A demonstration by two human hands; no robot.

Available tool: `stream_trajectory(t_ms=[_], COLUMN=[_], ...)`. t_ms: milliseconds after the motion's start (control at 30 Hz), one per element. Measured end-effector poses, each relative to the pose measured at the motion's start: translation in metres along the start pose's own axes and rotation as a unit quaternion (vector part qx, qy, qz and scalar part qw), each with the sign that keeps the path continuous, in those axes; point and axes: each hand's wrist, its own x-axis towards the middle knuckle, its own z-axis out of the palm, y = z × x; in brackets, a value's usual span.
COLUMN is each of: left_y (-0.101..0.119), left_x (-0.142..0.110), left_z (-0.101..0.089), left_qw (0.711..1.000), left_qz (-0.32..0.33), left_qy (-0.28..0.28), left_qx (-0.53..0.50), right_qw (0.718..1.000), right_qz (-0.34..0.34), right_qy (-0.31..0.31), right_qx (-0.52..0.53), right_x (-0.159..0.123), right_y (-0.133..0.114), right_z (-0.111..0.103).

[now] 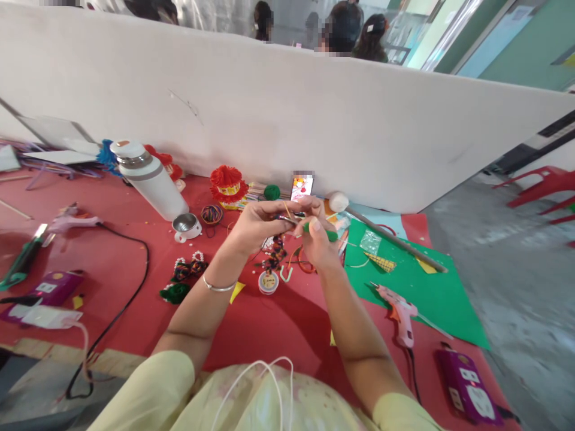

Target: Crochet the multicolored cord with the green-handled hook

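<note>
Both my hands are raised together over the red table cover [269, 323]. My left hand [258, 226], with a silver bangle on the wrist, pinches a small multicoloured craft piece [287, 216] made of twisted wire. My right hand [320, 239] is closed round a green stick-like piece [330, 234] and meets the left hand at the craft piece. Below the hands lie a dark multicoloured twisted strand [275, 256] and a small round tub [268, 281].
A white flask [148, 178] and a small metal bowl [186, 225] stand at the left. A pink glue gun [401, 311] lies on green paper [431, 293]. A phone [302, 187], red pompom ornament [228, 182], purple power strips [467, 386] and a black cable [135, 281] lie around. A white partition [287, 108] stands behind.
</note>
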Motion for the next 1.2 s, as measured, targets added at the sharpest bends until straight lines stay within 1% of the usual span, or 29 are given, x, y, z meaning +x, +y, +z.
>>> stream_trajectory(t_ms=[67,133,167,233,300,400,467,533,600,633,667,700,733,767,800,833,900,967,1000,1067,1133,1200], left_y=[-0.009,-0.018,-0.021,-0.023,-0.022,-0.018,-0.015,-0.015,-0.016,-0.016,-0.017,-0.017,-0.017,-0.018,-0.018,-0.019,-0.022,-0.027,-0.029,-0.032,-0.032,-0.030], left_x=[-0.002,-0.002,-0.002,-0.001,0.000,-0.001,-0.001,-0.001,-0.001,0.000,0.000,0.001,0.001,0.002,0.002,0.002,0.003,0.003,0.004,0.004,0.005,0.005], left_z=[0.013,0.021,0.024,0.026,0.026,0.027,0.027,0.026,0.024,0.023,0.022,0.022,0.021,0.021,0.021,0.021,0.022,0.022,0.022,0.023,0.023,0.022], left_qw=[0.991,0.986,0.987,0.989,0.988,0.988,0.992,0.994,0.994,0.994,0.994,0.994,0.992,0.990,0.984,0.975,0.950,0.927,0.921,0.922,0.937,0.954], left_qz=[0.077,0.091,0.088,0.077,0.068,0.044,0.015,-0.009,-0.010,0.001,0.017,0.036,0.058,0.085,0.116,0.150,0.216,0.260,0.271,0.267,0.240,0.209], left_qy=[0.090,0.118,0.122,0.121,0.134,0.149,0.122,0.093,0.088,0.094,0.100,0.105,0.108,0.109,0.111,0.114,0.126,0.148,0.158,0.163,0.154,0.139], left_qx=[0.062,0.072,0.064,0.040,0.022,-0.004,-0.034,-0.060,-0.062,-0.054,-0.040,-0.020,0.006,0.039,0.077,0.117,0.189,0.228,0.234,0.226,0.201,0.166], right_qw=[0.998,0.992,0.989,0.989,0.986,0.971,0.967,0.973,0.982,0.985,0.985,0.978,0.963,0.946,0.932,0.923,0.922,0.934,0.943,0.962,0.974,0.978], right_qz=[0.013,0.013,0.010,-0.004,-0.022,-0.057,-0.065,-0.054,-0.010,0.036,0.098,0.168,0.234,0.285,0.318,0.334,0.332,0.308,0.290,0.244,0.203,0.174], right_qy=[0.055,0.105,0.117,0.119,0.122,0.162,0.163,0.146,0.133,0.131,0.129,0.127,0.124,0.121,0.117,0.115,0.117,0.121,0.121,0.113,0.102,0.108], right_qx=[-0.038,-0.076,-0.086,-0.094,-0.109,-0.165,-0.184,-0.171,-0.136,-0.104,-0.060,-0.008,0.046,0.094,0.130,0.151,0.160,0.131,0.106,0.047,0.000,-0.031], right_x=[-0.001,-0.002,-0.002,-0.001,-0.001,-0.001,-0.001,-0.001,0.000,0.001,0.002,0.004,0.005,0.007,0.008,0.009,0.010,0.009,0.008,0.006,0.004,0.003], right_y=[-0.001,-0.005,-0.007,-0.010,-0.012,-0.013,-0.015,-0.016,-0.017,-0.018,-0.018,-0.019,-0.019,-0.020,-0.020,-0.020,-0.021,-0.022,-0.022,-0.023,-0.024,-0.024], right_z=[0.009,0.013,0.014,0.013,0.010,0.006,0.005,0.004,0.005,0.006,0.007,0.007,0.008,0.009,0.009,0.010,0.011,0.013,0.014,0.014,0.012,0.010])
